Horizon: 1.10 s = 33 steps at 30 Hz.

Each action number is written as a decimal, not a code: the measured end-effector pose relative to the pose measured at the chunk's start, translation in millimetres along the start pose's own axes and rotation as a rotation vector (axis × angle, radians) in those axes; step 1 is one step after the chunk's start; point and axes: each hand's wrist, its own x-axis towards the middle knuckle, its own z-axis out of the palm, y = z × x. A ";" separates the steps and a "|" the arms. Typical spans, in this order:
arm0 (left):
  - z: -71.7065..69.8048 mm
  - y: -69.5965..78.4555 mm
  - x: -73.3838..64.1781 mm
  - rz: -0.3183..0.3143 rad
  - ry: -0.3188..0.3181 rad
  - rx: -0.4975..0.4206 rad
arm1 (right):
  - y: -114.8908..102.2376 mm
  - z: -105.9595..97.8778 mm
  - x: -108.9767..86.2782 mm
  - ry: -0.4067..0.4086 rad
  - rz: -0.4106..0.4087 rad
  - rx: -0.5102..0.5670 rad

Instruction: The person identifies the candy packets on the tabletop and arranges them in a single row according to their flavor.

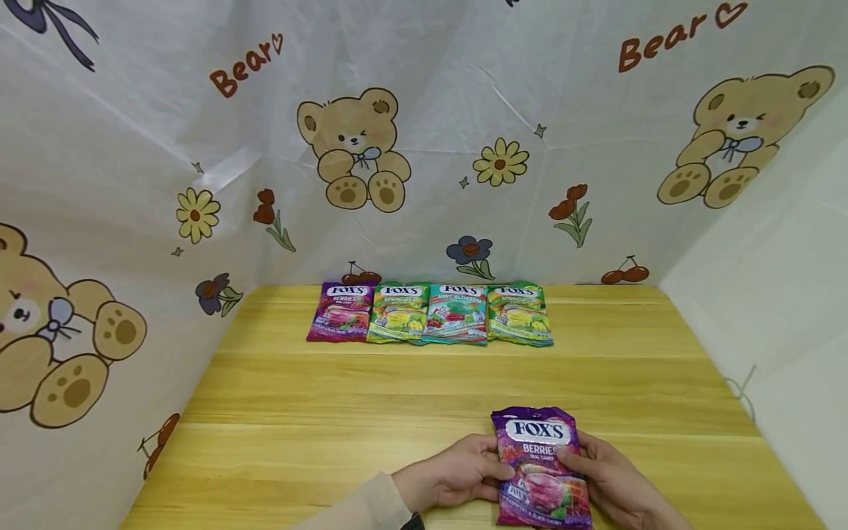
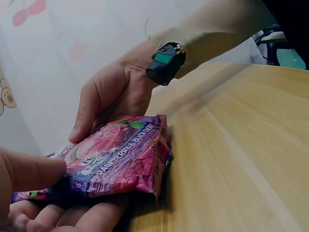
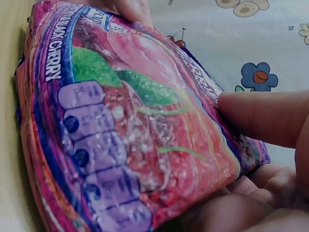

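Note:
A purple Fox's Berries candy bag (image 1: 539, 467) is held between both hands near the front of the table, its printed face up. My left hand (image 1: 467, 471) grips the bag's left edge, thumb on the front and fingers underneath. On the opposite edge, my right hand (image 1: 612, 475) pinches the bag with its thumb across the front. The left wrist view shows the bag (image 2: 120, 154) low over the wood, its raspberry and black cherry lettering readable. In the right wrist view the right thumb (image 3: 265, 116) presses on the bag (image 3: 145, 121).
Along the back of the table (image 1: 331, 397) stand a purple Berries bag (image 1: 341, 313), a green Springtea bag (image 1: 399, 313), a teal Mint Blossom bag (image 1: 457, 316) and another green bag (image 1: 520, 315), side by side. Behind them hangs a bear-print cloth (image 1: 424, 184). A cord (image 1: 743, 390) lies at right.

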 end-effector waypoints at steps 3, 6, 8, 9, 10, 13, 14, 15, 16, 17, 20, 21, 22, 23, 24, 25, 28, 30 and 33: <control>-1.6 0.0 0.5 0.002 0.014 -0.019 | -1.8 1.2 1.0 0.012 0.006 -0.008; -4.7 1.8 2.4 -0.004 0.020 -0.037 | -3.7 1.9 1.8 0.020 0.010 -0.030; -7.2 3.8 4.6 -0.012 0.016 -0.045 | -4.5 1.4 2.1 0.020 0.011 -0.030; -8.2 5.2 5.8 -0.015 0.011 -0.050 | -5.0 0.8 2.1 0.015 0.012 -0.030; -9.2 6.6 7.1 -0.017 0.007 -0.053 | -5.7 0.4 2.3 0.007 0.012 -0.027; -11.3 12.4 11.7 -0.020 0.007 -0.058 | -8.4 -2.1 3.3 -0.031 0.018 0.003; -11.8 14.8 13.2 -0.022 0.006 -0.059 | -10.0 -3.1 3.9 -0.043 0.021 0.010; -12.2 17.2 15.2 -0.023 0.006 -0.061 | -11.8 -4.3 4.8 -0.052 0.023 0.014; -12.6 19.5 17.5 -0.022 0.007 -0.061 | -13.8 -5.7 5.8 -0.050 0.024 0.020; -13.0 22.1 19.8 -0.022 0.005 -0.059 | -16.1 -7.3 6.6 -0.045 0.025 0.023; -13.9 29.6 27.6 -0.022 0.005 -0.057 | -23.8 -12.4 9.7 -0.005 0.028 0.011; -14.0 32.0 30.5 -0.021 0.009 -0.057 | -26.4 -14.4 10.5 0.010 0.029 0.004; -14.0 34.3 33.5 -0.019 0.014 -0.057 | -29.1 -16.2 11.3 0.023 0.031 0.000; -14.1 36.5 36.6 -0.018 0.018 -0.057 | -31.6 -18.2 12.0 0.027 0.030 -0.007; -13.8 39.0 39.7 -0.016 0.024 -0.057 | -34.2 -20.2 12.5 0.028 0.027 -0.015; -13.4 41.3 43.1 -0.014 0.029 -0.056 | -36.7 -22.4 12.9 0.026 0.023 -0.016; -12.4 48.8 53.6 -0.004 0.046 -0.057 | -43.4 -29.2 15.3 0.020 0.002 -0.024; -11.4 54.3 60.2 -0.001 0.058 -0.054 | -47.6 -33.8 17.1 0.025 -0.016 -0.029; -10.0 62.2 70.3 0.001 0.073 -0.057 | -53.9 -41.0 19.8 0.041 -0.033 -0.037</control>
